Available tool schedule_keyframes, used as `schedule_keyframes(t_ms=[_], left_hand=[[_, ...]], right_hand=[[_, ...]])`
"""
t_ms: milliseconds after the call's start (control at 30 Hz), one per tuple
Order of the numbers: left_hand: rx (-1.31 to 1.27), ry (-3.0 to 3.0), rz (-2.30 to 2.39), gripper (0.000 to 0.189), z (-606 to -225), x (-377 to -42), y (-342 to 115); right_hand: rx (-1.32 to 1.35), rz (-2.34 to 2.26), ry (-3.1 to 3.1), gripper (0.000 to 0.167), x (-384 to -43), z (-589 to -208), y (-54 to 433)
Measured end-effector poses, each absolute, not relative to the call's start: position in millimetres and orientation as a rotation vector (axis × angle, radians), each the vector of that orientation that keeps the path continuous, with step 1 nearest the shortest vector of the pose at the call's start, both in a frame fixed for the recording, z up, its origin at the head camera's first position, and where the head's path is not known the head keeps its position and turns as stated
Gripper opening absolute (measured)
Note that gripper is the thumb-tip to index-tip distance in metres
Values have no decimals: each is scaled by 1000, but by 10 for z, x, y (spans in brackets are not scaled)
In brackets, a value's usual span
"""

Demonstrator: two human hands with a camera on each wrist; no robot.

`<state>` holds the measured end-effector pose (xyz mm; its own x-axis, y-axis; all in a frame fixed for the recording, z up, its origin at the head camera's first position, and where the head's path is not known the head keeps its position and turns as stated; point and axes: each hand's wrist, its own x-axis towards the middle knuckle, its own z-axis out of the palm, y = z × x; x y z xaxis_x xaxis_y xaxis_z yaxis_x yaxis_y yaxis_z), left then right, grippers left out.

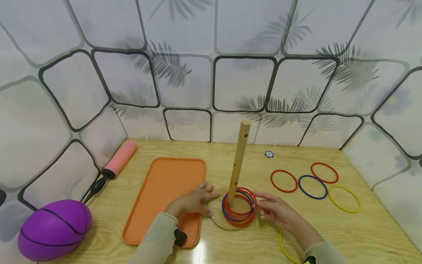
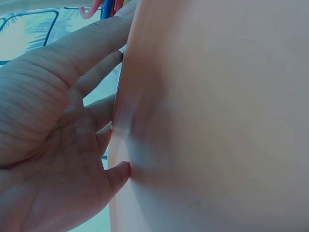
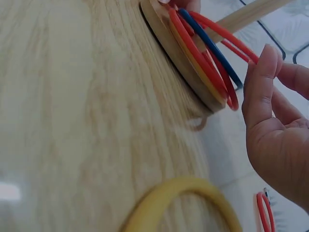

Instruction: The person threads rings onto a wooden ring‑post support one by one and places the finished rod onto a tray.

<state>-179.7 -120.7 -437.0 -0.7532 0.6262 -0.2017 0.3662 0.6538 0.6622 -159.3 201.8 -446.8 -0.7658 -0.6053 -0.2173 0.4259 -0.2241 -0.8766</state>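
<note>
A wooden post point(image 1: 240, 154) stands on a round wooden base point(image 1: 220, 220), with several red, blue and yellow rings stacked loosely round its foot. My right hand point(image 1: 277, 212) is at the right side of the stack; thumb and fingertip pinch a red ring point(image 3: 244, 48), which tilts above a blue ring point(image 3: 212, 46). On the other side, my left hand point(image 1: 193, 201) spreads its fingers over the right edge of an orange tray point(image 1: 171, 176), fingertips by the base. Its little finger touches the tray in the left wrist view. That hand holds nothing.
Two loose red rings, a blue ring point(image 1: 308, 176) and a yellow ring point(image 1: 360, 206) lie at right. Another yellow ring point(image 1: 280, 240) lies beside my right forearm. A chip point(image 1: 269, 154) lies behind. At left are a purple ball point(image 1: 54, 229) and a pink pump point(image 1: 122, 157).
</note>
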Motion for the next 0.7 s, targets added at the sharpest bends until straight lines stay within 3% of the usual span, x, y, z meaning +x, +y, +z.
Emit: schedule_keyframes(t_ms=[700], left_hand=[[788, 2459, 849, 67, -4350, -1794, -1192]], right_hand=[[-249, -1946, 1495, 36, -1300, -4503, 2874]])
